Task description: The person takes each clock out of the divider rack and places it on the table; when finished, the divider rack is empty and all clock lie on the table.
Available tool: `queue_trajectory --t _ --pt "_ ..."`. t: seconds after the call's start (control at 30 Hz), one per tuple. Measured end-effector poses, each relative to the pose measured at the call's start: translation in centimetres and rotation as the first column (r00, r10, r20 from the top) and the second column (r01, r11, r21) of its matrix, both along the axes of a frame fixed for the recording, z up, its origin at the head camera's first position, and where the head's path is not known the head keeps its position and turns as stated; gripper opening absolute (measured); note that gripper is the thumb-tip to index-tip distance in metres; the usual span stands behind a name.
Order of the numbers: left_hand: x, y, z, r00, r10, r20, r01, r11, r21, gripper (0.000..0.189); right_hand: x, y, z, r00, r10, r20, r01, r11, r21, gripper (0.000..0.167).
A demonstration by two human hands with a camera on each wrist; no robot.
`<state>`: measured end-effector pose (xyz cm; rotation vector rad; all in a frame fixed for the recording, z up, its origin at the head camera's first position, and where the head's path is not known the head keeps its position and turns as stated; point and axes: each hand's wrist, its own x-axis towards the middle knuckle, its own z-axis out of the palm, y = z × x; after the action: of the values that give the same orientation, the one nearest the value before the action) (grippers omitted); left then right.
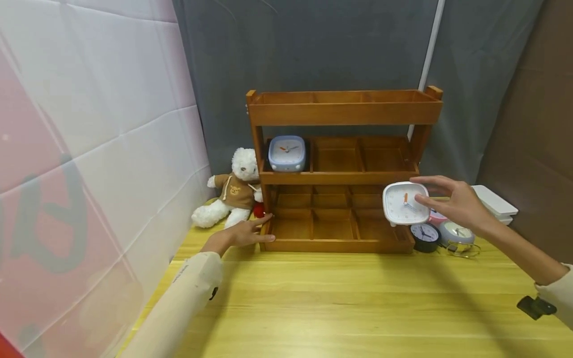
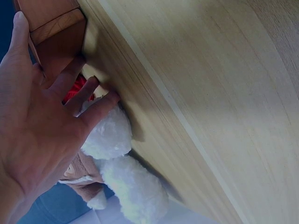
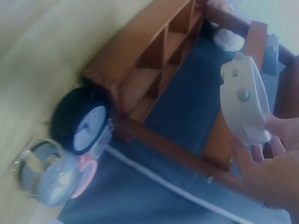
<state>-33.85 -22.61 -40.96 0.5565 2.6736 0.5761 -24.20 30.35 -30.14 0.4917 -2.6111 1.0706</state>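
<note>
My right hand (image 1: pixel 461 201) pinches a white alarm clock (image 1: pixel 400 211) by its right side, thumb on the front and fingers behind. The clock is held up before the right end of a brown wooden three-tier shelf (image 1: pixel 337 246), its dial towards the head camera. In the right wrist view, the side and small feet of the white clock (image 3: pixel 240 95) show. My left hand (image 1: pixel 243 233) rests at the shelf's lower left corner, fingers spread and fairly straight. A blue alarm clock (image 1: pixel 287 154) stands in the left compartment of the middle tier.
Right of the shelf stand a black clock (image 1: pixel 425 236), a grey-blue clock (image 1: pixel 456 232) and a partly hidden pink clock (image 1: pixel 436 216), with thin-framed glasses (image 1: pixel 463 250) in front. White boxes (image 1: pixel 494 201) lie behind. A white teddy bear (image 1: pixel 237 191) sits left of the shelf.
</note>
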Motion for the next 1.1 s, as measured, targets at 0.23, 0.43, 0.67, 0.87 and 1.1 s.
queue_trajectory --t 0.23,0.43,0.67,0.87,1.1 --pt "0.1 0.1 0.3 1.000 -0.005 -0.006 0.005 1.000 -0.004 0.089 1.2 2.8 -1.9 0.999 -0.022 0.043 0.022 1.000 0.004 0.046" --pt "-0.1 0.0 0.2 1.000 -0.008 -0.001 0.008 1.000 -0.009 0.090 2.2 5.0 -3.9 0.996 -0.017 0.093 0.020 1.000 -0.025 0.046" --pt "-0.1 -0.2 0.1 1.000 -0.005 0.008 0.005 1.000 -0.006 0.090 3.0 7.1 -6.9 0.990 -0.052 0.132 0.053 0.999 -0.003 0.045" --pt "0.0 -0.2 0.0 1.000 -0.005 0.011 0.005 1.000 -0.002 0.090 3.5 8.5 -8.7 0.990 -0.037 0.136 0.043 0.998 -0.041 0.045" --pt "-0.1 0.0 0.1 1.000 -0.009 0.004 0.009 1.000 0.001 0.090 4.1 10.1 -10.2 0.980 -0.087 0.178 0.093 0.995 -0.022 0.047"
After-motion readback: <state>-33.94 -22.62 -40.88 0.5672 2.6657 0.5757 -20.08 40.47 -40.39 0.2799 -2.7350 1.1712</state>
